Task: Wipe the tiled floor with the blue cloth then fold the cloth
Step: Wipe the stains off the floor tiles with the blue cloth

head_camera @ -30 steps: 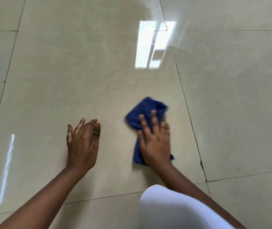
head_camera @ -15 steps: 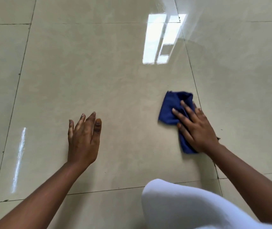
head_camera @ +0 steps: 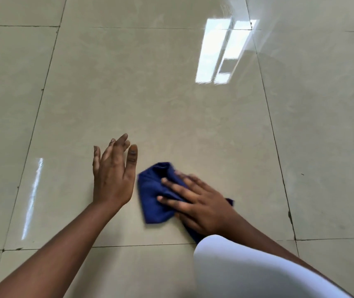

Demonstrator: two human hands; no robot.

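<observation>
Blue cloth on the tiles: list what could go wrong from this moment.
1. The blue cloth is bunched, and the right hand presses it with flat fingers rather than a grip, so it might slide out or wipe unevenly.
2. The left hand lies close beside the cloth; a stroke that way could bump it.
3. The floor is glossy, so a bracing palm could slip.

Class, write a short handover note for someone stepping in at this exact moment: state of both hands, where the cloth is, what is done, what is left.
Left hand: open, fingers spread, resting on the tiled floor, holding nothing.
Right hand: flat on the blue cloth, pressing it down with straight fingers.
Cloth: bunched on the floor just right of the left hand.
Done: wiping is under way.
Left: finish wiping, then fold the cloth.
</observation>
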